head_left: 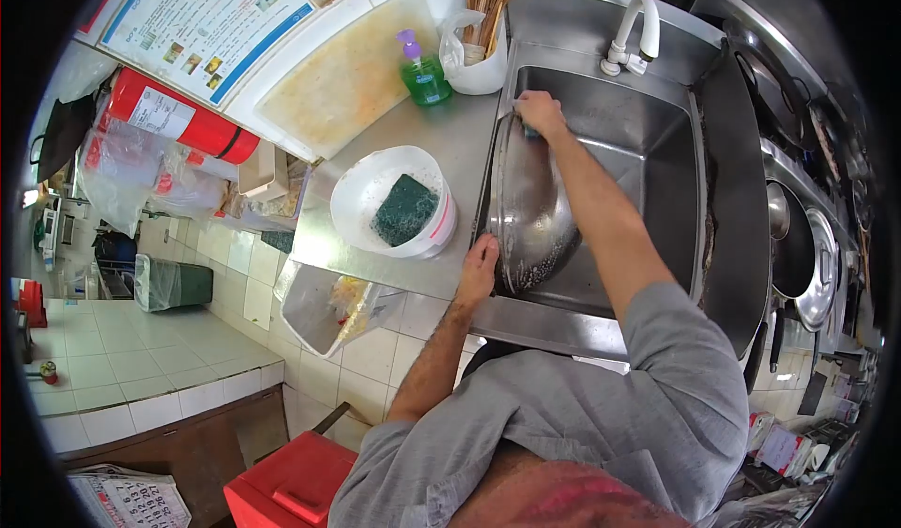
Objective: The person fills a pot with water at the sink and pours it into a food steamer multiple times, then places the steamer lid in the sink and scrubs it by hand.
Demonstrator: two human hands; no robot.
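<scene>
A large round metal pan or bowl [530, 204], wet with suds near its lower edge, stands tilted on its side in the left part of the sink. My left hand [481, 256] grips its near left rim. At its far edge my right hand [541, 113] is closed on a small greenish scrubber, mostly hidden under the fingers, and presses it on the metal. To the left on the steel counter stands a white bucket [445, 223] with sudsy water and a dark green scouring pad [404, 211] in it.
The steel sink [648, 218] has a white faucet [643, 35] at its back. Behind the bucket are a green soap bottle [425, 79] and a white container [481, 76] of sticks. Pans [798, 246] hang at the right. A lined bin [324, 326] stands below the counter.
</scene>
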